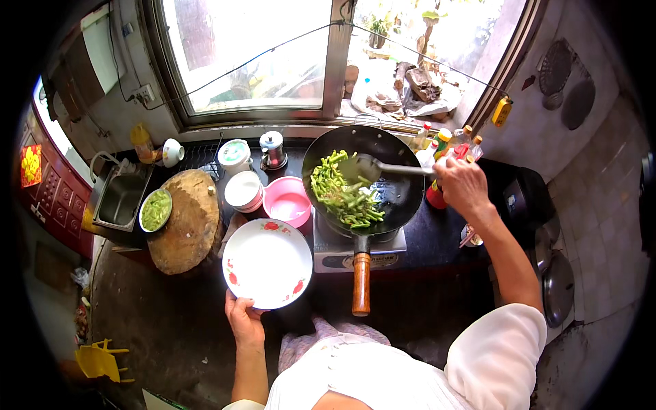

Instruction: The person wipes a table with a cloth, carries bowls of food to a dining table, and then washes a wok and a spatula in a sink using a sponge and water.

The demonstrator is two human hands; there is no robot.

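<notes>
In my left hand (245, 319) is a white enamel plate (267, 264) with red flowers on its rim, gripped by the near edge. Nothing lies on it. My right hand (461, 183) holds the handle of a metal wok spatula (361, 169), its blade down inside the black wok (400, 205). Cut green beans (341, 192), or a similar green vegetable, fill the wok's left and lower part, against the spatula blade. The wok rests on a stove (328, 256), its wooden handle (361, 287) towards me. The plate is left of that handle, apart from the wok.
A pink plastic basin (289, 200), stacked white bowls (243, 189) and a lidded tub (234, 155) stand left of the wok. Further left are a round wooden chopping board (189, 220), a bowl of sliced green vegetable (156, 210) and a sink (123, 200). Several sauce bottles (443, 136) crowd the right side.
</notes>
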